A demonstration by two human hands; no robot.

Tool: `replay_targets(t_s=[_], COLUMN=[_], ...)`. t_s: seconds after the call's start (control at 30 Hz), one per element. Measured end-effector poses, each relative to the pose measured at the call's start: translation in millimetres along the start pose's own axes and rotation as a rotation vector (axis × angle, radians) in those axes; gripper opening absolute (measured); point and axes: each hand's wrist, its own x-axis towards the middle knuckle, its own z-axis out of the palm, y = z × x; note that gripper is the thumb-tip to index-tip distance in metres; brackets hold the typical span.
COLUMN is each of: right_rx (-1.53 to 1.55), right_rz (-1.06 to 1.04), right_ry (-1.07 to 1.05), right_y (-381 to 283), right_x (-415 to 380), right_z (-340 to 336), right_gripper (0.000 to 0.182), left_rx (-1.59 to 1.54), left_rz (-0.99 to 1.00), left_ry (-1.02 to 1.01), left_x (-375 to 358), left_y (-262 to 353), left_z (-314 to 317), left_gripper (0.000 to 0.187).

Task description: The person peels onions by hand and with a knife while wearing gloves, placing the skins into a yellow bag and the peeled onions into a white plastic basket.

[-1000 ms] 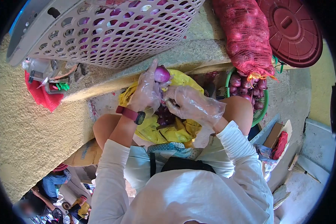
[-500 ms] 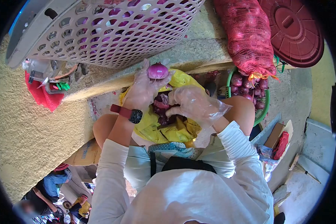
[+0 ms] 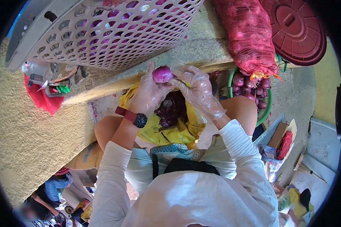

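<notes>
Rough concrete forms a ledge (image 3: 212, 47) carrying a pale slatted basket (image 3: 30, 34) toward its left end, with a red net bag (image 3: 246, 38) and a dark red lid (image 3: 299, 34) toward its right. Below the bag, a green basket (image 3: 269, 108) holds loose red onions. Near the ledge's front edge, the gloved left hand (image 3: 146, 92) grips an onion (image 3: 162, 74), apparently steadying it for the right hand (image 3: 197, 85), whose bent fingertips meet its side; whether they pinch is unclear. Both work above an open yellow sack (image 3: 155, 132), probably to catch whatever falls.
</notes>
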Motion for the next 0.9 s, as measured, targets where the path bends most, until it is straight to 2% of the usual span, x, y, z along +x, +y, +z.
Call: replay_targets(t_s=[0.07,0.27,0.33,0.4,0.5,0.53,0.57,0.6,0.67,0.7,0.73,0.8,0.9], right_rx=[0.015,0.021,0.045,-0.085,-0.092,-0.091,-0.056,-0.022,0.013,0.047,0.047,0.075,0.042], right_rz=[-0.013,-0.052,-0.055,-0.185,-0.077,-0.078,-0.047,-0.017,0.034,0.085,0.084,-0.013,-0.017], right_ry=[0.029,0.011,-0.013,-0.186,-0.300,-0.300,-0.274,-0.248,-0.237,-0.225,-0.225,-0.020,0.009], right_y=[-1,-1,1,3,-9,-10,-9,-9,-11,-12,-12,-12,-12], right_x=[1,1,2,8,7,7,7,7,8,8,9,11,10], right_z=[-1,-9,-11,-15,-14,-14,-15,-16,-20,-20,-19,-13,-10], right_gripper=[0.028,0.026,0.024,0.020,0.019,0.019,0.020,0.021,0.022,0.023,0.023,0.024,0.026], left_rx=[0.174,0.316,0.209,0.104,0.147,0.202,0.256,0.255,0.241,0.242,0.178,0.112,0.214], left_rz=[0.119,0.142,0.113,0.083,0.152,0.171,0.190,0.191,0.137,0.136,0.123,0.111,0.094], left_ry=[0.021,0.071,0.071,0.071,0.047,0.163,0.280,0.281,0.150,0.151,0.110,0.069,0.069], left_x=[4,-1,2,4,3,-2,-5,-4,1,2,3,4,-2], left_y=[-2,-4,-6,-7,-3,0,2,4,8,7,6,5,0], left_z=[-4,6,7,7,11,20,26,21,8,7,5,4,8], left_gripper=[0.059,0.056,0.053,0.051,0.052,0.054,0.055,0.055,0.055,0.055,0.055,0.056,0.057])
